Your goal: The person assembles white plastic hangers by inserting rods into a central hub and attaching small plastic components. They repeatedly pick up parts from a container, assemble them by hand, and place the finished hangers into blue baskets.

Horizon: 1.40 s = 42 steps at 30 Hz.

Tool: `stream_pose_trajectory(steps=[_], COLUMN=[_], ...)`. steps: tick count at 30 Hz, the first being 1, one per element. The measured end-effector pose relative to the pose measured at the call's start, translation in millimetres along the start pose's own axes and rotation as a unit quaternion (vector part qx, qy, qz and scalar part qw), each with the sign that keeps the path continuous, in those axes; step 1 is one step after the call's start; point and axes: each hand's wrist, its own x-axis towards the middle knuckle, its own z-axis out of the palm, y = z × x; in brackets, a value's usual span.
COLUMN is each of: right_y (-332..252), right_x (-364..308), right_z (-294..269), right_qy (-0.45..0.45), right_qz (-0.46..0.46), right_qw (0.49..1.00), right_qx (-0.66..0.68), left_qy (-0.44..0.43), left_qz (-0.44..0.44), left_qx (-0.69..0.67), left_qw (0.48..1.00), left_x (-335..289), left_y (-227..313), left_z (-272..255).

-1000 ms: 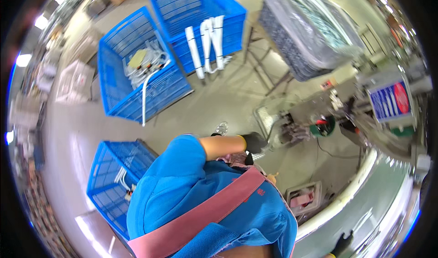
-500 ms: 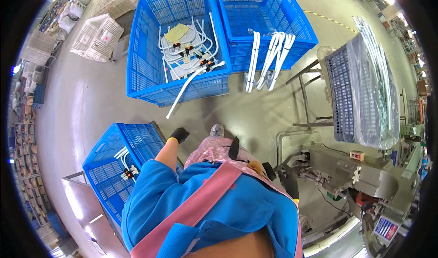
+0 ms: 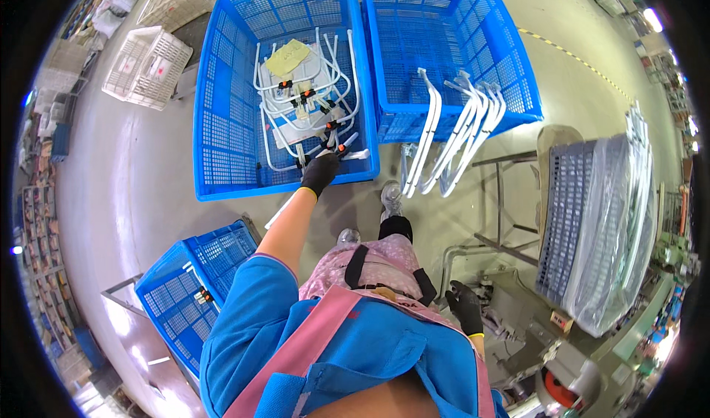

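My left hand [image 3: 321, 172], in a black glove, is closed on a white tube [image 3: 276, 215] at the near rim of the left blue crate [image 3: 285, 190]. The tube passes under my hand and pokes out past the rim beside my forearm; my fingertips are partly hidden. Inside that crate lie several bent white tube frames [image 3: 336, 78] with black and orange fittings, and a yellow paper slip [image 3: 288, 57] rests on them. My right hand [image 3: 466, 307], also black-gloved, hangs by my right hip with its fingers loosely apart, holding nothing.
Several white bent tubes [image 3: 473, 133] hang over the near rim of the right blue crate [image 3: 458, 124]. At the right, a dark crate [image 3: 566, 211] holds plastic-wrapped tubes above a metal stand. A smaller blue crate [image 3: 170, 292] stands lower left. Machinery [image 3: 577, 377] is beside my right side.
My left hand has moved forward from beside my body to the tube at the left crate's rim. I have come closer to the crates. My right hand stays low at my side.
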Motion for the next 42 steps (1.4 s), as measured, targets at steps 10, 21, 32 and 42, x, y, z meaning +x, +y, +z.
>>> stream_pose_trajectory(steps=[10, 21, 32, 42], right_y=[-35.9, -175.9, -286.8, -329.2], right_x=[219.4, 317.3, 428.7, 590.0], right_z=[-64.0, -42.4, 18.3, 2.9], right_qy=[0.001, -0.106, 0.085, 0.211], right_qz=[-0.165, -0.232, -0.311, -0.252], right_qw=[0.986, 0.966, 0.944, 0.905], right_qx=[0.023, 0.051, -0.076, -0.272], left_qy=[-0.112, -0.324, 0.036, 0.066], left_qz=[-0.258, -0.285, -0.532, -0.48], left_qx=[-0.03, -0.184, -0.071, 0.182], left_qw=[0.959, 0.883, 0.843, 0.856], left_x=[68.2, 99.4, -111.7, -151.5], left_y=[22.7, -51.0, -181.8, -309.0], left_z=[2.8, 73.4, -188.5, -163.9])
